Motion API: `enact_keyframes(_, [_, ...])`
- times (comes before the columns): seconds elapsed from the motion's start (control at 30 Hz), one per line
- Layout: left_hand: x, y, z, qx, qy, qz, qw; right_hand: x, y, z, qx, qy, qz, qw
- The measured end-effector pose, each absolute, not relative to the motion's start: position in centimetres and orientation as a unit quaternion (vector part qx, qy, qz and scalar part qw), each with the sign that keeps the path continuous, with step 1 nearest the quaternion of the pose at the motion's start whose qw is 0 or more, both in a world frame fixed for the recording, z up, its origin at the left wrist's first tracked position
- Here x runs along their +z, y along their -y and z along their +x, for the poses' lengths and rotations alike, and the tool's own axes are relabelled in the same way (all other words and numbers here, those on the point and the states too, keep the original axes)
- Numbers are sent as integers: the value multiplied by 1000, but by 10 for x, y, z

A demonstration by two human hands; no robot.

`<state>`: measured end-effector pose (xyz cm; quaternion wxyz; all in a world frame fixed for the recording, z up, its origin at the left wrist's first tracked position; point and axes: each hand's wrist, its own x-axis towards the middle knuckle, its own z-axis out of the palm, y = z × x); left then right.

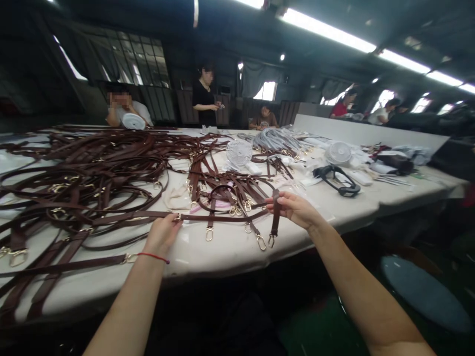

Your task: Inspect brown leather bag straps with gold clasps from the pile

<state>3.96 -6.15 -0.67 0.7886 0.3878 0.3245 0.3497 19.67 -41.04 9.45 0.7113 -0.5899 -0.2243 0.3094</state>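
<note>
A brown leather strap (222,217) stretches between my two hands over the front of the table. My left hand (164,232) is closed on it beside a gold-coloured buckle (177,216). At the other end, my right hand (293,207) pinches the strap, with its end piece (275,217) hanging down to a metal clasp (272,241). Just behind the strap lie more brown straps (241,190) with gold clasps, some dangling toward the table edge. To the left spreads a large tangled heap of brown straps (111,148).
White fans (239,153) and a black headset-like frame (337,182) stand on the cloth-covered table (356,210). Grey bundled straps (278,141) lie farther back. Several people sit or stand beyond the table. A blue round stool (423,291) is at lower right.
</note>
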Motion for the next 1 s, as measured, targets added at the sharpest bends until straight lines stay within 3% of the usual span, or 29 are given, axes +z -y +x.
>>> enact_keyframes(0.17, [0,85,28,348,-314,373,801,91,368,195,314,261,-586,700])
enact_keyframes(0.27, [6,110,18,332,-286,398,806,79,335,181,304,303,-634,643])
enact_keyframes(0.5, [19,167,-15,249,-163,462,836,44,269,125,324,483,-742,333])
enact_keyframes(0.6, [20,179,-48,217,-208,559,773,63,247,131,334,520,-754,222])
enact_keyframes(0.7, [16,190,-86,103,-204,642,732,104,206,152,365,514,-763,142])
enact_keyframes(0.83, [7,193,-115,27,-163,654,738,158,121,160,421,501,-736,176])
enact_keyframes(1.0, [-2,166,-120,140,-228,651,710,171,33,131,458,495,-678,293])
